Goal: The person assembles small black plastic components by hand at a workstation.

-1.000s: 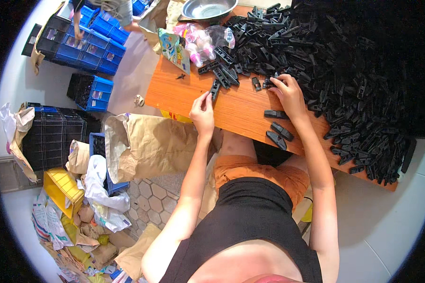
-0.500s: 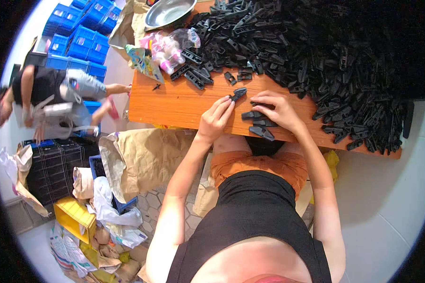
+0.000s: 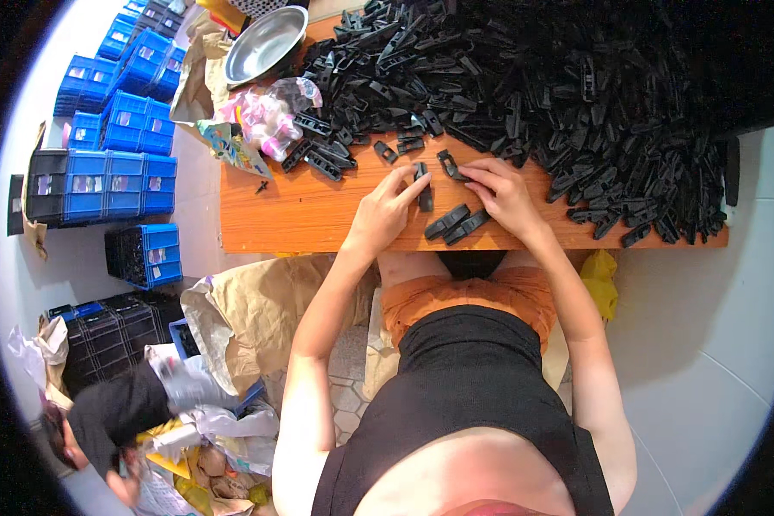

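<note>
My left hand (image 3: 385,206) is at the table's near side, fingers closed on a black plastic piece (image 3: 424,191) that stands lengthwise toward me. My right hand (image 3: 499,193) pinches a second black plastic piece (image 3: 447,164), with an opening in its end, slightly farther back. The two held pieces are apart. Between my hands, nearer the table edge, lie a pair of long black pieces (image 3: 448,223) side by side. A few small black parts (image 3: 385,152) rest beyond my left hand. The exact kind of these pieces cannot be made out.
A large heap of black plastic pieces (image 3: 516,95) covers the back and right of the orange-brown table (image 3: 275,219). At the back left are a metal bowl (image 3: 267,45) and a pink-and-white plastic bag (image 3: 271,116). Blue crates (image 3: 138,120) stand left; a person (image 3: 129,404) bends at lower left.
My right hand has left the near pieces and now holds a piece farther back. The piece in my left hand has turned lengthwise. The other person has moved toward the lower left.
</note>
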Tool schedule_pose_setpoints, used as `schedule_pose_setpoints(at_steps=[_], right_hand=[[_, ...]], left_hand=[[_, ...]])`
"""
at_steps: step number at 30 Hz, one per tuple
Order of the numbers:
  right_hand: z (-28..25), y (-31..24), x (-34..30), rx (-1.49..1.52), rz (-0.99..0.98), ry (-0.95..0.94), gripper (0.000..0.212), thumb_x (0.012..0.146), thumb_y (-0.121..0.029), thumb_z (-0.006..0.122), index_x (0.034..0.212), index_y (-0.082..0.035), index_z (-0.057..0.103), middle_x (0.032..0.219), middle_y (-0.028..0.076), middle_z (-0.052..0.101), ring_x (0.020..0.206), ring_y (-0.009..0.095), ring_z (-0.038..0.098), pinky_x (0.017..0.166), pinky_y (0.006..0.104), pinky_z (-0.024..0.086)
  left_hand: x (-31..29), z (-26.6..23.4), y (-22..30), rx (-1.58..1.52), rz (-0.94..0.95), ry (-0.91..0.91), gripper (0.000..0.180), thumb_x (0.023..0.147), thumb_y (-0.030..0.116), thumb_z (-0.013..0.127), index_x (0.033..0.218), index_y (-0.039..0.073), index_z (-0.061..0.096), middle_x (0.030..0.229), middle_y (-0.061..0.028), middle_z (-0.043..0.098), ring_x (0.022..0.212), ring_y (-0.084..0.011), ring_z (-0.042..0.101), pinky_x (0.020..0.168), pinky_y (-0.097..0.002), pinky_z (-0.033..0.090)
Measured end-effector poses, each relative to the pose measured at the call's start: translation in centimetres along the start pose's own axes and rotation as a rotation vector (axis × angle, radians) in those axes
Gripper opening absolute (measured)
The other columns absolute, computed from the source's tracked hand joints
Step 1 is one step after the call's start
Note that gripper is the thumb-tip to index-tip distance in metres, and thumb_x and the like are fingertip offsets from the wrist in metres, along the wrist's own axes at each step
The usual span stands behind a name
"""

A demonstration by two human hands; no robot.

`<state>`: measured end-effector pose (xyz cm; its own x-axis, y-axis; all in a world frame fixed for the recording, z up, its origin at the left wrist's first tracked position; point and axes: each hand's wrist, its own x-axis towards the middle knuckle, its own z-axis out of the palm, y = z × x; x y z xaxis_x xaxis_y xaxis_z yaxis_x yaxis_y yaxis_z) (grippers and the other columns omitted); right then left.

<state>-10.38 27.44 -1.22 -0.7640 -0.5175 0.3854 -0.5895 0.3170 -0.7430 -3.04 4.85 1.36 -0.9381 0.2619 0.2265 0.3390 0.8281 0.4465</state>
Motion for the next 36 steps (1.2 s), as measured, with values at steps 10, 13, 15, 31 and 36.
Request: schedule_pose_setpoints(at_steps=[10, 13, 15, 31, 36], right_hand=[[-0.7, -1.0, 0.7, 0.146, 0.135, -0.096, 0.029, 0.075, -0.003, 0.071, 0.103, -0.002, 0.067, 0.097, 0.012, 0.067, 0.088, 0.028, 0.062, 0.077, 0.0361, 0.05], [-0.5, -0.4, 0.7, 0.139, 0.052, -0.047, 0.028, 0.074, -0.003, 0.072, 0.102, -0.001, 0.068, 0.096, 0.013, 0.067, 0.087, 0.027, 0.063, 0.074, 0.0351, 0.051], [-0.5, -0.3, 0.8, 0.141, 0.056, -0.048, 0.027, 0.074, -0.003, 0.072, 0.101, -0.001, 0.068, 0.095, 0.013, 0.068, 0.087, 0.027, 0.064, 0.074, 0.0346, 0.051], [-0.9, 0.2, 1.4, 0.151, 0.078, -0.148, 0.029, 0.073, -0.001, 0.073, 0.102, -0.004, 0.071, 0.096, 0.01, 0.07, 0.087, 0.022, 0.066, 0.075, 0.0302, 0.052], [-1.3, 0.2, 0.5, 0.163, 0.106, -0.135, 0.029, 0.072, -0.004, 0.073, 0.101, -0.005, 0.071, 0.092, 0.011, 0.07, 0.087, 0.026, 0.066, 0.074, 0.033, 0.052]], left_hand=[[0.4, 2.1, -0.4, -0.052, -0.007, 0.309, 0.031, 0.073, 0.006, 0.074, 0.104, 0.009, 0.069, 0.089, -0.0078, 0.063, 0.081, -0.0255, 0.059, 0.073, -0.0356, 0.05], [0.5, 2.7, -0.7, -0.156, -0.026, 0.349, 0.033, 0.07, 0.008, 0.076, 0.103, 0.011, 0.07, 0.087, -0.0069, 0.063, 0.081, -0.0244, 0.058, 0.07, -0.0345, 0.05], [0.5, 2.7, -0.7, -0.21, -0.051, 0.333, 0.033, 0.068, 0.008, 0.077, 0.1, 0.01, 0.072, 0.085, -0.0068, 0.063, 0.08, -0.024, 0.058, 0.069, -0.0345, 0.049], [0.9, 2.7, -1.5, -0.302, -0.016, 0.322, 0.029, 0.066, 0.007, 0.079, 0.095, 0.008, 0.074, 0.074, -0.0056, 0.063, 0.069, -0.0202, 0.058, 0.061, -0.0309, 0.047], [1.2, 3.4, -0.8, -0.291, -0.001, 0.288, 0.024, 0.066, 0.01, 0.078, 0.09, 0.009, 0.074, 0.069, -0.0049, 0.06, 0.066, -0.0216, 0.055, 0.062, -0.0328, 0.047]])
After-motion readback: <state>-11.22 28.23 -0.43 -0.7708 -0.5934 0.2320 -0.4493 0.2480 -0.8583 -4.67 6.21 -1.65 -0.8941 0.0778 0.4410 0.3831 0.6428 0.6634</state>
